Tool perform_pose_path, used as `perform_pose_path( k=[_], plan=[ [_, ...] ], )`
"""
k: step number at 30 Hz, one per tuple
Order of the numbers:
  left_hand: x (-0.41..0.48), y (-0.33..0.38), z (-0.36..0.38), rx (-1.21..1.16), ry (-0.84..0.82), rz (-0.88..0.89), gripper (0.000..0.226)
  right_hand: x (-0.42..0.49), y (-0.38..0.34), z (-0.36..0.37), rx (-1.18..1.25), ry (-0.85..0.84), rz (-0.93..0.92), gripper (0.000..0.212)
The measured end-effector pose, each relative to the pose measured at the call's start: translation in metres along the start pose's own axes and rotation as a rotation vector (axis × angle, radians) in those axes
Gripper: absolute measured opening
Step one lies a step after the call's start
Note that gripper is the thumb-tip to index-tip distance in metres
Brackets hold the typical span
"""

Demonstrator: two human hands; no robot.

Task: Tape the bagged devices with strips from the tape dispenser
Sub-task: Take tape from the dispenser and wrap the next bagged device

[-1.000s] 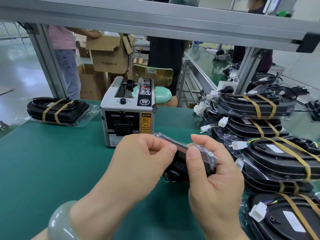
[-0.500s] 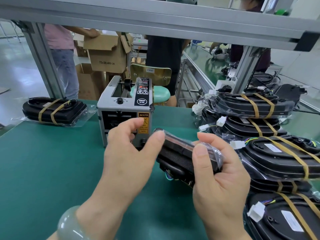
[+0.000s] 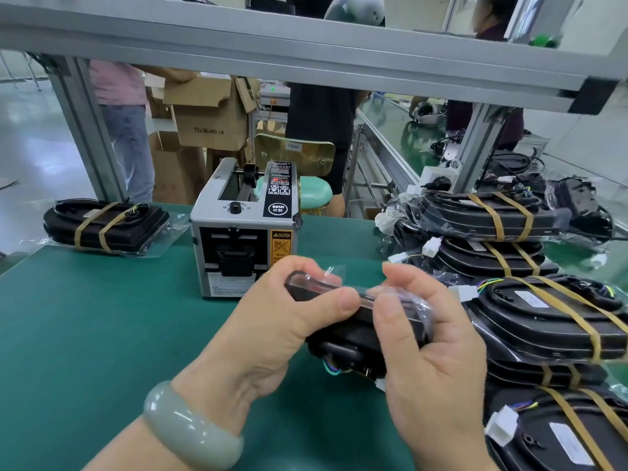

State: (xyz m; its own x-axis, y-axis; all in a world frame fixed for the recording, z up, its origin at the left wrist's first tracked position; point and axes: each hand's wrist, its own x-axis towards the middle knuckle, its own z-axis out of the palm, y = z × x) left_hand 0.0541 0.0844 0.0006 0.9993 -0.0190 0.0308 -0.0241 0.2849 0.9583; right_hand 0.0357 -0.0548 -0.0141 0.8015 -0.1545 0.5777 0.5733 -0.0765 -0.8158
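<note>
Your worktop (image 3: 85, 334) carries a pile of taped devices (image 3: 543, 321) at your right and the tape dispenser (image 3: 243, 239) just beyond your hands. Between them you hold the bagged device (image 3: 343, 334) over the worktop: your left hand (image 3: 278, 321) grips its top edge, your right hand (image 3: 431, 355) pinches the plastic.

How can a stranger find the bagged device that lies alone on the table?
Start from the green table and find the grey tape dispenser at its far middle. Look left of it: a black device in a clear bag with two brown tape bands. Unlike the taped devices piled on the right, it lies alone.
</note>
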Motion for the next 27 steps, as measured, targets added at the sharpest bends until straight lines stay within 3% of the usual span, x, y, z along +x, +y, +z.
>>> perform_pose_path(
  k=[3,5,7,8,10,12,15,20,27],
  plan=[
    [0.002,-0.010,-0.019,-0.112,0.024,-0.084,0.039,0.009,0.002,-0.017,-0.101,-0.265,-0.001,0.078],
    [0.003,-0.017,-0.033,-0.224,-0.003,-0.193,0.067,0.017,0.004,-0.028,-0.315,-0.415,0.101,0.095],
    [0.002,-0.023,-0.044,-0.352,-0.021,-0.268,0.086,0.021,0.008,-0.031,-0.553,-0.535,0.096,0.083],
    [0.001,-0.024,-0.047,-0.401,-0.027,-0.279,0.082,0.021,0.009,-0.029,-0.608,-0.530,0.057,0.072],
    [0.001,-0.023,-0.052,-0.399,-0.030,-0.271,0.050,0.020,0.009,-0.025,-0.626,-0.465,0.015,0.060],
    [0.001,-0.019,-0.055,-0.181,-0.007,-0.183,0.036,0.017,0.007,-0.024,-0.660,-0.436,-0.026,0.057],
    [-0.001,-0.005,-0.059,0.105,0.049,0.027,0.045,0.015,0.003,-0.024,-0.795,-0.386,-0.114,0.057],
    [0.002,0.010,-0.063,0.591,-0.092,0.179,0.044,0.012,0.004,-0.020,-0.878,-0.446,-0.076,0.057],
    [0.016,0.025,-0.072,0.594,-0.086,0.153,0.012,0.010,0.000,-0.017,-0.911,-0.532,-0.042,0.058]
  ],
)
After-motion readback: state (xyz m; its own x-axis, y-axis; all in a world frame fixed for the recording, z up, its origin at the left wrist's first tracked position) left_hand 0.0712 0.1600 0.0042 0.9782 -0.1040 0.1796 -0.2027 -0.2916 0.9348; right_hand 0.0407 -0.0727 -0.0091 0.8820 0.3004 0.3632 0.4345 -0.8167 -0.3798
